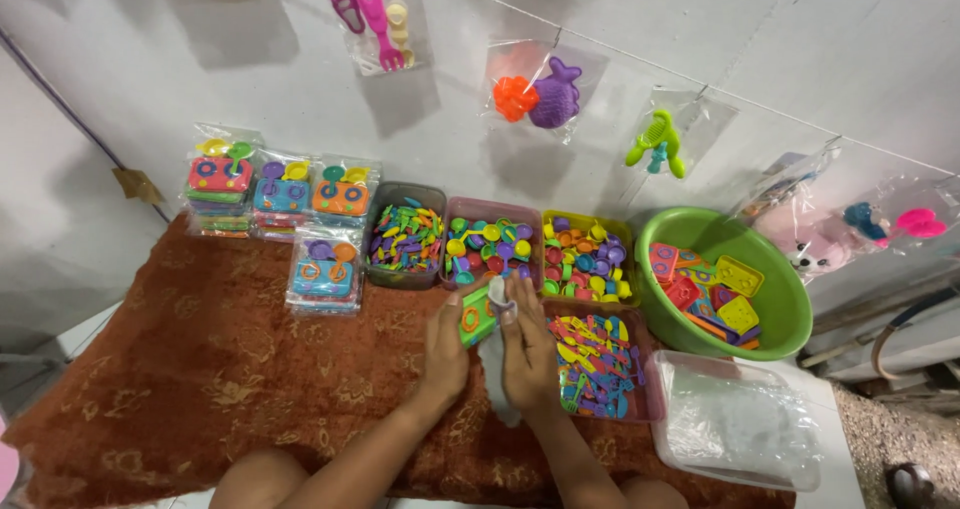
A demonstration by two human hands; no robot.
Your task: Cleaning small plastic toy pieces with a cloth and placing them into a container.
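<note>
We see the left hand (446,344) and the right hand (527,344) meeting just below the middle of the view, over a rust-brown patterned cloth (200,369). The left hand's fingers curl around a small green toy tray (474,317) with an orange ring on it, tilted toward twelve o'clock. The right hand pinches the mouth of a clear plastic bag (497,369), its fingers pressed together at the top edge, and the bag hangs down between both wrists toward six o'clock; the toy touches the bag's opening. At twelve o'clock from the hands stand three tubs of small bright plastic pieces: a grey tub (405,237), a pink tub (492,239) and a yellow tub (590,254). At three o'clock, just beside the right hand, lies a pink tray of toy cutlery (605,364). At two o'clock sits a green basin (725,279) of flat toy pieces, and at four o'clock a clear box of bags (735,419). At ten o'clock are stacked packed toy sets (283,204).
</note>
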